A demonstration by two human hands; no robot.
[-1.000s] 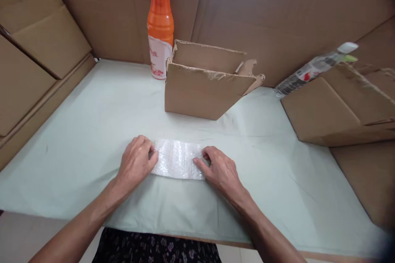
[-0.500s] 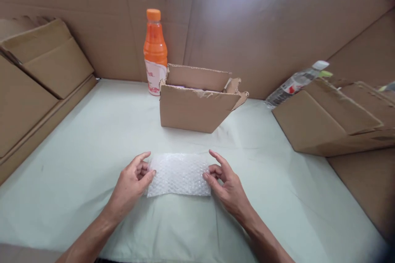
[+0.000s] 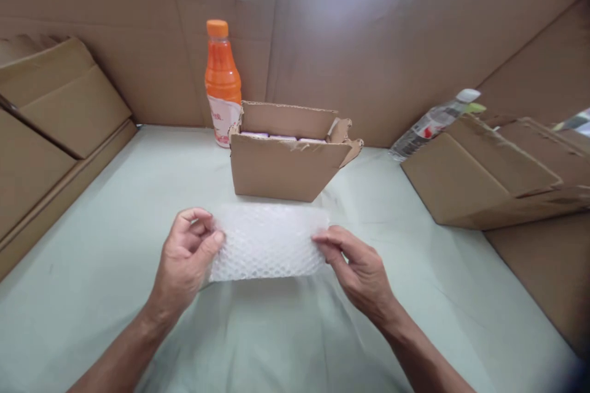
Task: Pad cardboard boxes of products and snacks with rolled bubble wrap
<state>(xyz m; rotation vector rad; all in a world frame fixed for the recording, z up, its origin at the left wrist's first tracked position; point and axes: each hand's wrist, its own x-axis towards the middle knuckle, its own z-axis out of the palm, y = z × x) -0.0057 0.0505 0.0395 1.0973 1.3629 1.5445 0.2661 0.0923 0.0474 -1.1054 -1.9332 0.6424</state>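
Observation:
A clear bubble wrap sheet (image 3: pixel 270 242) is held up in front of me, a little above the cloth. My left hand (image 3: pixel 187 255) is closed on its left edge, thumb on the near face. At the right edge, my right hand (image 3: pixel 357 264) pinches it between thumb and fingers. Just beyond the sheet stands an open cardboard box (image 3: pixel 276 169). Several purple-and-white items (image 3: pixel 282 137) show inside the box; only their tops are visible.
An orange bottle (image 3: pixel 223 83) stands behind the box's left end. On the right, a clear bottle (image 3: pixel 428 126) leans beside a cardboard box (image 3: pixel 465 178). Another box (image 3: pixel 69 98) stands at left. Pale green cloth (image 3: pixel 115 221) covers the table, and a cardboard wall (image 3: pixel 345 43) rises behind.
Both hands have lifted the bubble wrap off the cloth, towards the box. My right fingers have closed to a pinch on its edge. The camera view has shifted slightly.

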